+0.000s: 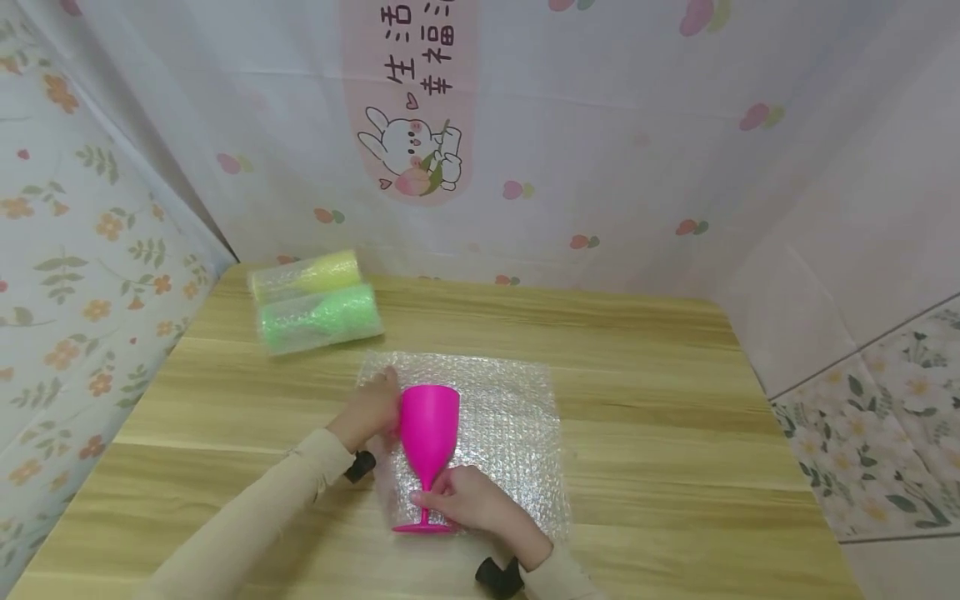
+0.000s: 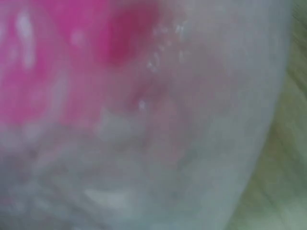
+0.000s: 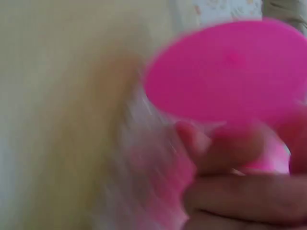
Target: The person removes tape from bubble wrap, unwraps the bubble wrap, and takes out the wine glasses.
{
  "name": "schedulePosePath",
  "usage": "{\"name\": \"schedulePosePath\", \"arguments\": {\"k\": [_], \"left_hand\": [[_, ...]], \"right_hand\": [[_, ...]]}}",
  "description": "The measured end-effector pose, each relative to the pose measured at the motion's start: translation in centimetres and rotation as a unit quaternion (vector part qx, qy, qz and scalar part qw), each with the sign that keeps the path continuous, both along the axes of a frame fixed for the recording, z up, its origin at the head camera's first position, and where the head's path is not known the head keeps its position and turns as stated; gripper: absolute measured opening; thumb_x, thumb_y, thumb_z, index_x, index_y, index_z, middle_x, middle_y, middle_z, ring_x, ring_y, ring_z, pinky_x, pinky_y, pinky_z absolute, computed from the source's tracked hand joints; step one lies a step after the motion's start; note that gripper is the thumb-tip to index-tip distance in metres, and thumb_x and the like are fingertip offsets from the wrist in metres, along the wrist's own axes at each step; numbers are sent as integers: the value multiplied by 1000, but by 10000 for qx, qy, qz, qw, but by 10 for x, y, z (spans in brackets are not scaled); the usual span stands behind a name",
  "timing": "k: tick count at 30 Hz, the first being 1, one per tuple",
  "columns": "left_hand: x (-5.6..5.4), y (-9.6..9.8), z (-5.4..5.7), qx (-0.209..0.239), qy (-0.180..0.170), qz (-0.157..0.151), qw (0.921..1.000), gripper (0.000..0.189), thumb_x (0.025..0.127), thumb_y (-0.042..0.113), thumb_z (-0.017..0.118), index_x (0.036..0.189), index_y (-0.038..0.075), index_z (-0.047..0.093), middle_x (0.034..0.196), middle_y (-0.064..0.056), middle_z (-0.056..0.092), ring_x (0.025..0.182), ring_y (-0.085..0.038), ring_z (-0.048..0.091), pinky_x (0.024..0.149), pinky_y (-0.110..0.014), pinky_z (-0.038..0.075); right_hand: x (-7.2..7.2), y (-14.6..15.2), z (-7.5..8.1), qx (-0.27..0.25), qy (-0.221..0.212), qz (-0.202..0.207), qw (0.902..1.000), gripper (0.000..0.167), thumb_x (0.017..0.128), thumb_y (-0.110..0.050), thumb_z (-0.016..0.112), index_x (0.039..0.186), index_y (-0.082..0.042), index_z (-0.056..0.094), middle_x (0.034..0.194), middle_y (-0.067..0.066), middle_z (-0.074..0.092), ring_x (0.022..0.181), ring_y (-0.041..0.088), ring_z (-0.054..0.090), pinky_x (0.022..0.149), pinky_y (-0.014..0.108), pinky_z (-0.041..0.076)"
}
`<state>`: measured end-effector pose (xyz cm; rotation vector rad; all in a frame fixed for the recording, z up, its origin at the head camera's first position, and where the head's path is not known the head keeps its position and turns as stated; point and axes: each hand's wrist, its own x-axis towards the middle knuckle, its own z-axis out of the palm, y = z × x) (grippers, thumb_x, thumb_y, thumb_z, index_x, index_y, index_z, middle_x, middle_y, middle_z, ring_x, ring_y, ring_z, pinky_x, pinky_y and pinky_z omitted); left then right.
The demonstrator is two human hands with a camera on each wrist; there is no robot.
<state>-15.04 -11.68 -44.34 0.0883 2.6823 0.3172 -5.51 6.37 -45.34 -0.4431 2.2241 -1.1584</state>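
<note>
A bright pink plastic goblet (image 1: 430, 425) lies on a clear bubble wrap sheet (image 1: 517, 417), its bowl toward the back. My right hand (image 1: 471, 497) pinches the stem just above the round foot. In the right wrist view the goblet's foot (image 3: 225, 72) fills the upper right, with curled fingers (image 3: 240, 196) below it. At the sheet's left edge, my left hand (image 1: 378, 404) grips the wrap beside the bowl; its fingertips are partly hidden. Raised bubble wrap (image 2: 216, 143) blurs the left wrist view, with pink showing through it.
Toward the back left of the wooden table (image 1: 637, 467) lie a yellow goblet (image 1: 326, 273) and a green goblet (image 1: 322, 318), wrapped in bubble wrap. A printed curtain (image 1: 562, 125) hangs behind the table, and patterned cloth (image 1: 90, 275) hangs on the left.
</note>
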Motion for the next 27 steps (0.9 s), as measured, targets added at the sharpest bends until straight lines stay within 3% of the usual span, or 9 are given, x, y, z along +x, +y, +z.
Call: {"name": "schedulePosePath", "arguments": {"k": [5,9,12,15,18,21,24,27], "left_hand": [[-4,4,-2,202,-81,68,9997,98,56,-6,75,136,-15,19,117,-33,48,86,-38,57,74,-44,52],[-11,2,-1,223,-335,130,9991,91,54,-5,80,125,-11,24,102,-29,50,82,-38,57,70,-42,52],[-17,-5,-2,448,-558,-33,9974,86,55,-3,82,117,-7,23,92,-24,51,77,-33,55,65,-37,50],[-22,-15,-4,967,-743,-329,9920,85,59,0,83,116,-7,21,88,-21,51,73,-27,52,61,-32,48],[-24,-24,-5,1396,-866,-643,9843,90,63,3,83,123,-10,16,95,-25,52,72,-24,52,60,-29,48],[-25,-30,-5,1754,-1055,-623,9768,93,67,0,79,129,-11,11,103,-30,51,66,-21,51,57,-27,49],[-25,-32,-5,1981,-1236,-491,9711,92,70,-3,75,132,-9,9,106,-31,50,59,-17,48,52,-24,46],[-24,-32,-7,2065,-1254,-408,9695,92,70,-5,74,133,-9,8,105,-31,50,55,-16,47,48,-22,45]], "right_hand": [[3,-10,-10,-547,-244,-530,9968,42,85,-30,64,53,-16,42,44,-10,35,40,3,27,39,17,23],[-6,-1,-1,-868,-416,-839,9918,36,86,-24,64,59,-14,43,46,-7,38,43,5,30,42,18,26],[-21,12,10,-940,-222,-1021,9901,33,88,-25,62,63,-9,47,49,-5,41,45,6,33,43,17,29],[-40,26,20,-986,229,-1210,9875,26,90,-19,60,72,-1,55,56,1,52,50,8,44,46,19,39],[-61,37,26,-1017,778,-1506,9803,18,90,-13,59,85,5,61,68,13,61,60,17,58,57,26,51],[-85,47,29,-804,1132,-2002,9699,19,90,-11,60,95,7,62,83,22,65,75,29,64,68,34,55],[-112,61,20,-560,1441,-2374,9590,31,88,-17,61,105,8,58,96,23,64,90,32,63,78,39,54],[-158,85,-30,-649,1783,-2567,9477,47,84,-30,66,115,3,54,103,16,63,96,25,61,78,34,52]]}}
